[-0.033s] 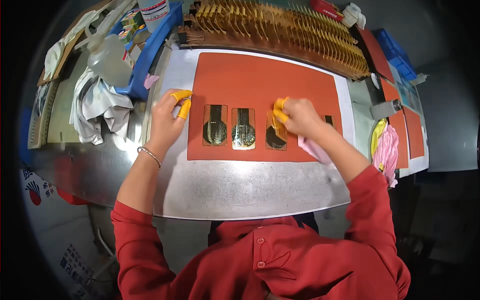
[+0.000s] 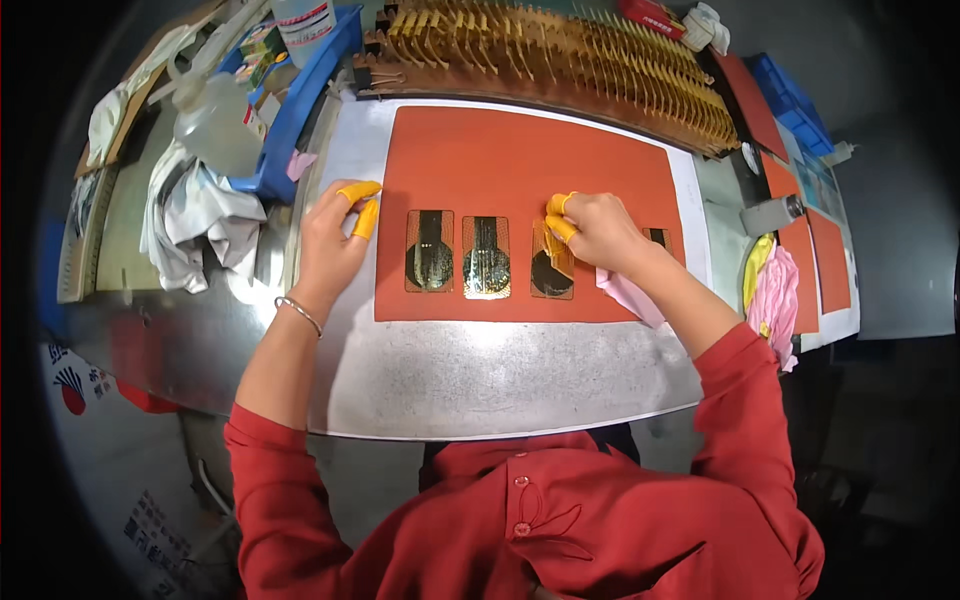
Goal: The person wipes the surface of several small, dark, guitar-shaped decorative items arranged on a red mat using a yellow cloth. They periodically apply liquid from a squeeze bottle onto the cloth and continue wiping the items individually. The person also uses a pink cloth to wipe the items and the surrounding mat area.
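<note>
An orange mat lies on a metal table. Three gold-and-black flat circuit pieces lie on it in a row: the left one, the middle one and the right one. My right hand, with yellow finger cots, presses on the top of the right piece and holds a pink cloth under the palm. A fourth piece peeks out behind that hand. My left hand, also with yellow cots, rests at the mat's left edge and holds nothing.
A long rack of gold pieces runs along the back. At the left are a blue tray, a clear plastic bottle and a crumpled white cloth. At the right are a metal cylinder, pink and yellow cloths and more orange mats.
</note>
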Demonstrator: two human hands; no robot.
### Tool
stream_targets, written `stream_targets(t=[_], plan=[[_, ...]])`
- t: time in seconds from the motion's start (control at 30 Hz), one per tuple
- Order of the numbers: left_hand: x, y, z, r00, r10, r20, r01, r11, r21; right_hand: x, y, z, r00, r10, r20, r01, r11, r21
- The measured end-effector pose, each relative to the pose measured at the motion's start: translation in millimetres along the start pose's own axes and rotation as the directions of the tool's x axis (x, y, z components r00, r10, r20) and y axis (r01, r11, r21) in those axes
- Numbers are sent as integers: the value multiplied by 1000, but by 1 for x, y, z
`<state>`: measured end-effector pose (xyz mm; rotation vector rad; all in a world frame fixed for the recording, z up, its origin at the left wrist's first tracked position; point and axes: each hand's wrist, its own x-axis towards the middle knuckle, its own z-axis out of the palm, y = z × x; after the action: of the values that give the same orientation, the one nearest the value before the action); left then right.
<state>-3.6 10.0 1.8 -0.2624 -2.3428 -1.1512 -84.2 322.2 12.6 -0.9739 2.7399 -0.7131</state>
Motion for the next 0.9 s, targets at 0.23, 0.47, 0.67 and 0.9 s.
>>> stream_targets(t=[0.23, 0.47, 0.67, 0.9], plan=[[-1, -5, -4, 999, -3, -33, 6, 997, 74, -28, -19, 2, 932, -350, 94, 360, 922, -141], [-1, -3, -8, 998, -18, -54, 24, 993, 113, -24, -35, 4, 947, -251, 203, 279, 953, -122], [5, 3, -1, 999, 32, -2, -32, 989, 143, 5, -16, -9, 994, -104, 21, 105, 987, -122], [1, 24, 1, 997, 6, -79, 6, 989, 149, -73, -55, 11, 948, -303, 98, 303, 953, 17]])
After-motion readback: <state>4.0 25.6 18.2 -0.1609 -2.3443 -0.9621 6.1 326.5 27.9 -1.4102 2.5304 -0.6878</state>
